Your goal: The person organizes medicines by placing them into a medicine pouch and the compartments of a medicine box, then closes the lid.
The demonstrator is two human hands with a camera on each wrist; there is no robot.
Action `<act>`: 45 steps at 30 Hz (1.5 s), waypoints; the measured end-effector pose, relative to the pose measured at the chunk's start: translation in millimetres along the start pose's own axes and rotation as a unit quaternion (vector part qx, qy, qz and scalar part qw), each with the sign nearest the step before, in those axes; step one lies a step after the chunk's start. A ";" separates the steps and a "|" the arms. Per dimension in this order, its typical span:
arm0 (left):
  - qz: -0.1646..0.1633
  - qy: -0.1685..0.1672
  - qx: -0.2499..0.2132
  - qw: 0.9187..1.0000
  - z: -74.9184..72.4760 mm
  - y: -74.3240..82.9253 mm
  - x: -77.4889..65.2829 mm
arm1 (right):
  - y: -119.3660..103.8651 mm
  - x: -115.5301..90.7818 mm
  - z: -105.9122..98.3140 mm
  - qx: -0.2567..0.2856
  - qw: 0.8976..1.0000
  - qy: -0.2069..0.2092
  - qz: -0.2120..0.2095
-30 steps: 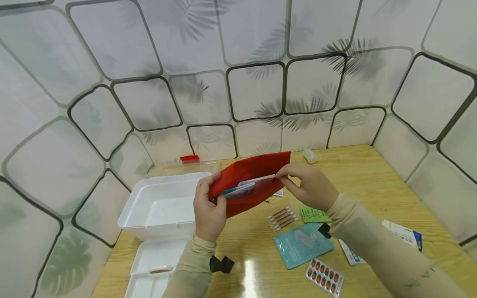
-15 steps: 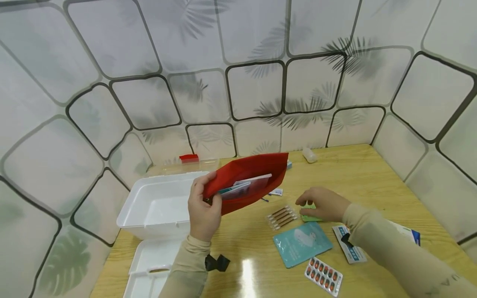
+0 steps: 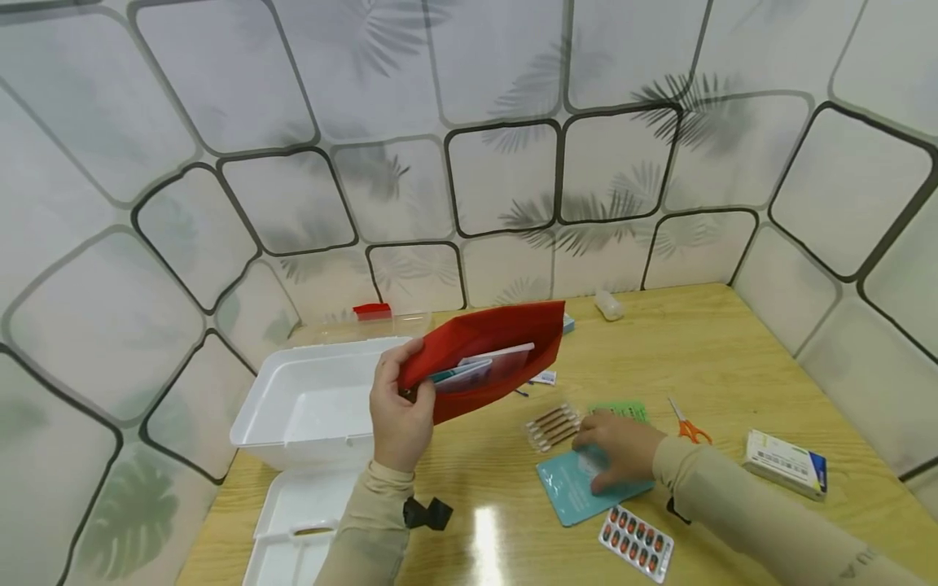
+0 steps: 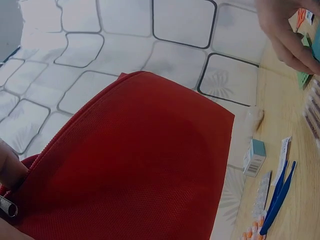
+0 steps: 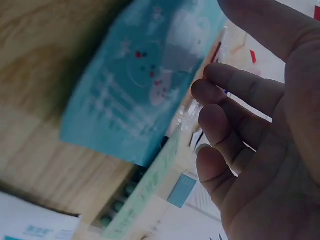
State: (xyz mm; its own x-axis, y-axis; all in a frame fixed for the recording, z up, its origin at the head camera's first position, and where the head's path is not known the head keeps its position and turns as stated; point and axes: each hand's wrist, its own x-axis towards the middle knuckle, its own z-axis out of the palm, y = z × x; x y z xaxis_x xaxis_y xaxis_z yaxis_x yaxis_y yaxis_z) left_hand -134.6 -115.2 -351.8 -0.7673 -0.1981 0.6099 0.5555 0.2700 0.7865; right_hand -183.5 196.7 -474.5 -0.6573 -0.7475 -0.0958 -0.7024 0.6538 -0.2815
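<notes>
In the head view my left hand [image 3: 401, 417] grips the near left corner of a red zip pouch [image 3: 506, 320], thumb in front and fingers behind. The pouch gapes open toward me, with flat white and teal-edged packets [image 3: 501, 358] inside. The metal zip pull [image 4: 8, 206] shows beside my thumb in the left wrist view. My right hand [image 3: 621, 446] is over a flat teal packet [image 3: 570, 495] on the wooden table. From the right wrist, its fingers [image 5: 245, 85] look spread and loosely bent above the packet, with nothing between them.
Around the packet lie cotton swabs [image 3: 554, 427], a green blister pack [image 3: 628, 409], a capsule blister pack [image 3: 636, 544], orange-handled scissors [image 3: 689, 429] and a medicine box [image 3: 784, 464]. Blue tweezers [image 4: 279, 200] lie behind the pouch. At left stands a white storage box [image 3: 256, 423].
My right hand has left the pouch's mouth, come down past the green blister pack and moved over the teal packet. The pouch in my left hand has shifted slightly left.
</notes>
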 end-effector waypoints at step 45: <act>0.003 -0.007 -0.006 1.000 4.2 -2.7 -5.3 | -19.8 -25.1 -120.1 0.155 0.915 0.361 -0.091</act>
State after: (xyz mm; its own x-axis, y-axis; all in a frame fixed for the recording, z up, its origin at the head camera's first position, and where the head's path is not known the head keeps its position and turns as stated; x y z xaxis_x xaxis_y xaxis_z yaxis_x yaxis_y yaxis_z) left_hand -133.4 -110.8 -357.5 -0.7683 -0.1834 0.6133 0.5640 0.2591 0.7841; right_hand -185.8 216.7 -351.9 -0.6248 -0.4956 0.6033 -0.7805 0.3771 -0.4986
